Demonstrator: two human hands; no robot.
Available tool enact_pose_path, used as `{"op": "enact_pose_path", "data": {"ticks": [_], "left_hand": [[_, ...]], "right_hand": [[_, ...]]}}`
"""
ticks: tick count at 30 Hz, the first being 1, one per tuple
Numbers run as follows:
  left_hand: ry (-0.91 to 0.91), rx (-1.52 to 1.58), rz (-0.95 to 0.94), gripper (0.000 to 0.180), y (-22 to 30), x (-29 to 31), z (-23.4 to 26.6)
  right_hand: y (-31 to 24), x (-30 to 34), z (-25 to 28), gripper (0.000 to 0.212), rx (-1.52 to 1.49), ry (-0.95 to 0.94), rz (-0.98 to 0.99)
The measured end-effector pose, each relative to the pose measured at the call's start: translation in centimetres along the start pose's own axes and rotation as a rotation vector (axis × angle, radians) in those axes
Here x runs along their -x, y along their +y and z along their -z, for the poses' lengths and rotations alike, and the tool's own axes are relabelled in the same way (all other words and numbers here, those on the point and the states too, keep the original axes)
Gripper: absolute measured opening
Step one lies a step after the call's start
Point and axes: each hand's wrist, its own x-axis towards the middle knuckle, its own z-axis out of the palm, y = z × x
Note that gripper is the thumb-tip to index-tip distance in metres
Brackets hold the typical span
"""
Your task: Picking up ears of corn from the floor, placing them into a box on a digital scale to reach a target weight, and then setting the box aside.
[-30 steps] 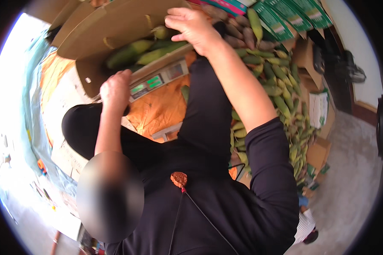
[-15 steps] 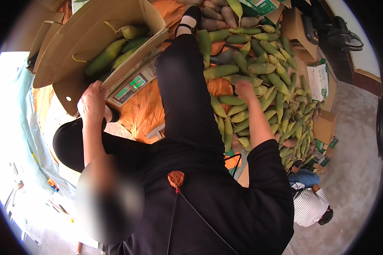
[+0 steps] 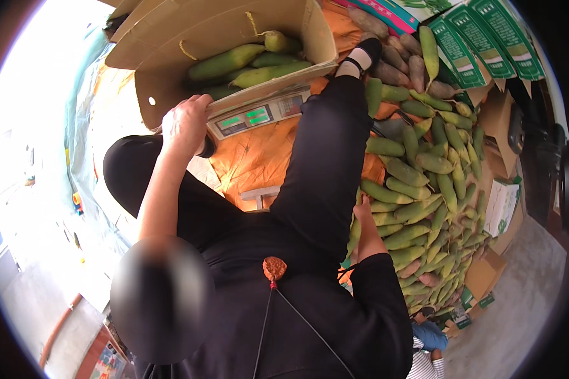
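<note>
In a long open cardboard box [image 3: 142, 95] lie several big green radishes [image 3: 227, 61]. My left hand [image 3: 186, 125] grips the near edge of the box, fingers folded over it. Just below that edge are the lit green displays of a digital scale [image 3: 246, 119]. Beside my thigh, at the near left edge of a large pile of green radishes [image 3: 417, 208], is my right hand [image 3: 365, 221]. Its fingers are curled on a green radish [image 3: 354, 237] that is partly hidden by the hand and my trouser leg.
Reddish radishes [image 3: 395, 58] lie beyond my foot [image 3: 360, 58]. Green printed cartons [image 3: 480, 47] stand at the far right. More open boxes [image 3: 487, 273] border the pile. Orange sheeting [image 3: 253, 158] covers the floor between my legs. A person in a striped top [image 3: 425, 366] is at the lower right.
My right hand has come back from the middle of the pile to its near edge beside my leg. My left hand stays on the box edge. The whole view has shifted.
</note>
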Motion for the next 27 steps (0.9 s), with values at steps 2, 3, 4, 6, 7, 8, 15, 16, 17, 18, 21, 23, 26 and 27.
{"op": "enact_pose_path", "data": {"ticks": [2,3,4,6,7,8,15,16,17,18,21,23,26,27], "left_hand": [[0.028,0.011,-0.016,0.012,0.0,-0.2,0.0],[0.03,0.01,-0.023,0.013,-0.1,-0.1,0.0],[0.03,0.01,-0.033,0.013,-0.2,0.0,0.0],[0.032,0.026,-0.038,0.014,-0.2,-0.3,-0.2],[0.034,0.03,-0.039,0.014,-0.3,-0.4,-0.3],[0.035,0.027,-0.038,0.015,-0.3,-0.3,-0.4],[0.002,0.02,-0.036,0.013,-0.5,-0.3,-0.6],[-0.008,0.005,-0.021,0.016,-1.0,0.0,-0.4],[-0.016,0.008,-0.023,0.02,-1.1,0.1,-0.3],[-0.014,0.022,-0.028,0.02,-1.0,0.2,-0.3],[0.084,0.073,-0.105,0.033,-0.5,0.6,0.5],[0.198,0.08,-0.178,0.043,-0.3,0.9,1.5],[0.312,0.09,-0.196,0.046,-0.5,1.3,2.3],[0.319,0.102,-0.192,0.043,-0.3,1.2,2.7]], "right_hand": [[1.1,-1.5,-0.8,0.075,0.069,0.046,0.064],[1.4,-2.1,-1.1,0.074,0.075,0.012,0.003],[2.2,-2.8,-1.6,0.073,0.081,-0.022,-0.062],[5.8,-5.4,-2.0,0.072,-0.09,0.017,-0.028],[7.2,-6.5,-2.3,0.071,-0.265,0.048,0.01],[7.9,-7.2,-2.8,0.071,-0.261,0.05,0.014],[3.9,-3.0,-1.3,0.067,-0.192,0.175,0.056],[1.1,-0.9,-0.8,0.068,0.017,0.203,0.092],[0.1,0.5,0.1,0.068,0.025,0.215,0.094],[-0.3,1.4,0.7,0.05,-0.015,0.179,0.114],[-1.1,2.8,1.5,0.052,-0.033,0.186,0.09],[-1.0,2.9,1.7,0.07,-0.011,0.225,0.047],[-0.9,2.9,1.5,0.069,-0.145,0.093,0.037],[0.3,1.8,1.6,0.068,-0.195,0.106,-0.002]]}}
